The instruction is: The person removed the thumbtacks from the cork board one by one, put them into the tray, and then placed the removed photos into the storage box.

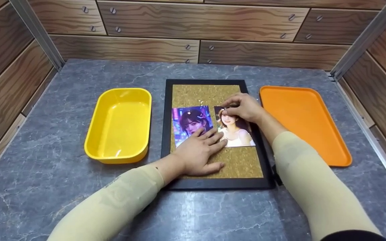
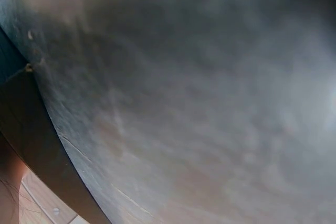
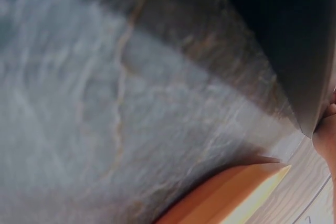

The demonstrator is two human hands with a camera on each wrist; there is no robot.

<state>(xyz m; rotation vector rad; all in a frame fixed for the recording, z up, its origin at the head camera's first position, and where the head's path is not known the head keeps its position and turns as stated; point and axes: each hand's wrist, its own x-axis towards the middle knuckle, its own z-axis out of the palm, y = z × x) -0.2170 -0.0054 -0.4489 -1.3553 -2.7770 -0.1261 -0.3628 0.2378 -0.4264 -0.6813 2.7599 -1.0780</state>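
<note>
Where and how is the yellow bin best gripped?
Likely at its left long rim, from above and the left: the yellow bin stands upright, open-topped, with raised walls; the black-framed corkboard lies close on its right.

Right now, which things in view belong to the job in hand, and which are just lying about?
In the job:
black-framed cork board
purple picture
white-top picture beside it

Apparently just lying about, untouched:
yellow bin
orange tray
</note>
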